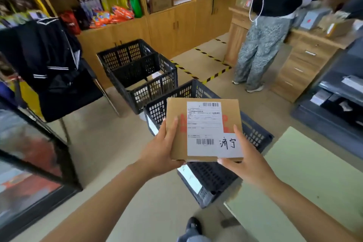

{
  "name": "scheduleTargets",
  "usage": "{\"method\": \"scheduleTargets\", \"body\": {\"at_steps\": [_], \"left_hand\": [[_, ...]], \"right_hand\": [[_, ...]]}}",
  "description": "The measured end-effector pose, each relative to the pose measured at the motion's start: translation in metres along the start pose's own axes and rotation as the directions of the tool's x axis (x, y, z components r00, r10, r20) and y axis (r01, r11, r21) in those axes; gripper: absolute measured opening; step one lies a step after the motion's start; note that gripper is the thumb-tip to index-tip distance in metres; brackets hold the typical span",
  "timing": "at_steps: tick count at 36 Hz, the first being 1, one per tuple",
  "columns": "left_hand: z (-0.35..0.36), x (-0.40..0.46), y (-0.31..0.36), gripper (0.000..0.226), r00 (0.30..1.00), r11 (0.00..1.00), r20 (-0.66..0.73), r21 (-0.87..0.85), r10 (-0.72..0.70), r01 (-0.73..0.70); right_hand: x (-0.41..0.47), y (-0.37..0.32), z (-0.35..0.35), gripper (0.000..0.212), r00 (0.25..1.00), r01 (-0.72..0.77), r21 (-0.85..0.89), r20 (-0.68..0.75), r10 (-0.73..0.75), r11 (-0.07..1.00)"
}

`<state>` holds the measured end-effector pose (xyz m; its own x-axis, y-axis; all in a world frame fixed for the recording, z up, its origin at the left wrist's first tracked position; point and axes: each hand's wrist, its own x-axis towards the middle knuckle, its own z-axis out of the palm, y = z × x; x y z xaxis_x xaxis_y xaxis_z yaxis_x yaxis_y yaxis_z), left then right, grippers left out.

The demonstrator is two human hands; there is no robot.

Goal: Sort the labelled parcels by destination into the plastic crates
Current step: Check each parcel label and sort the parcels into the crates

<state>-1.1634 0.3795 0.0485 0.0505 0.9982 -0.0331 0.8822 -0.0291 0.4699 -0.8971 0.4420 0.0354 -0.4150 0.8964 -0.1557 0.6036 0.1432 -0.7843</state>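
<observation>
A: What are the hands doing?
B: The left hand (pixel 163 151) is gripping the left edge of the cardboard parcel (pixel 204 129), thumb lying on top and fingers curling underneath. The right hand (pixel 248 160) is gripping the right lower corner, thumb resting beside the white shipping label (pixel 208 129).

A: Where is the parcel sitting?
B: It is being held flat, label up, above the nearer dark crate (pixel 216 177) on the floor. A handwritten slip (pixel 228 144) is overlapping the label's lower right corner.

A: And farther out?
B: A second black crate (pixel 141 72) is standing behind the first, just beside it, with a chair (pixel 64 92) draped in dark clothing to the left. Another person (pixel 265 45) is standing at a wooden counter (pixel 306 53) on the right. A pale green table (pixel 304 182) is lying near the right hand.
</observation>
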Motion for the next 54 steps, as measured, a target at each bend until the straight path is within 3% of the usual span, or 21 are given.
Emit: {"method": "scheduleTargets", "body": {"at_steps": [9, 13, 18, 23, 27, 31, 36, 44, 48, 52, 54], "left_hand": [[-0.022, 0.142, -0.022, 0.136, 0.971, 0.984, 0.166, 0.019, 0.172, -0.177], [-0.014, 0.200, -0.027, 0.132, 0.925, 0.959, 0.277, 0.042, 0.259, -0.281], [0.008, 0.268, -0.033, 0.127, 0.839, 0.925, 0.407, -0.047, 0.362, -0.377], [0.042, 0.323, -0.060, 0.129, 0.720, 0.925, 0.603, -0.085, 0.344, -0.370], [0.071, 0.353, -0.072, 0.127, 0.643, 0.925, 0.689, -0.108, 0.333, -0.363], [0.126, 0.380, -0.080, 0.125, 0.568, 0.932, 0.766, -0.113, 0.302, -0.344], [0.214, 0.400, -0.094, 0.135, 0.492, 0.968, 0.845, -0.107, 0.208, -0.226], [0.346, 0.433, -0.135, 0.137, 0.560, 0.979, 0.814, -0.048, 0.153, -0.199], [0.390, 0.442, -0.144, 0.133, 0.558, 0.992, 0.823, -0.061, 0.112, -0.110], [0.419, 0.455, -0.148, 0.125, 0.575, 0.995, 0.812, -0.066, 0.096, -0.073], [0.429, 0.463, -0.149, 0.123, 0.583, 0.997, 0.809, -0.051, 0.078, -0.063]], "right_hand": [[0.077, 0.001, -0.029, 0.104, 0.974, -0.172, 0.054, -0.141, 0.178, 0.984], [0.099, 0.010, -0.031, 0.104, 0.933, -0.277, 0.103, -0.208, 0.293, 0.955], [0.125, 0.023, -0.026, 0.106, 0.855, -0.392, 0.185, -0.289, 0.431, 0.901], [0.151, 0.049, -0.003, 0.107, 0.772, -0.479, 0.279, -0.318, 0.551, 0.832], [0.166, 0.078, 0.018, 0.099, 0.741, -0.462, 0.390, -0.325, 0.588, 0.797], [0.179, 0.127, 0.049, 0.105, 0.708, -0.483, 0.472, -0.286, 0.646, 0.738], [0.204, 0.198, 0.088, 0.085, 0.677, -0.503, 0.476, -0.302, 0.671, 0.721], [0.248, 0.323, 0.156, 0.084, 0.644, -0.548, 0.518, -0.241, 0.727, 0.657], [0.263, 0.372, 0.174, 0.089, 0.642, -0.546, 0.541, -0.221, 0.734, 0.640], [0.283, 0.403, 0.174, 0.077, 0.637, -0.547, 0.531, -0.236, 0.734, 0.646], [0.295, 0.413, 0.175, 0.092, 0.621, -0.591, 0.514, -0.202, 0.757, 0.622]]}}
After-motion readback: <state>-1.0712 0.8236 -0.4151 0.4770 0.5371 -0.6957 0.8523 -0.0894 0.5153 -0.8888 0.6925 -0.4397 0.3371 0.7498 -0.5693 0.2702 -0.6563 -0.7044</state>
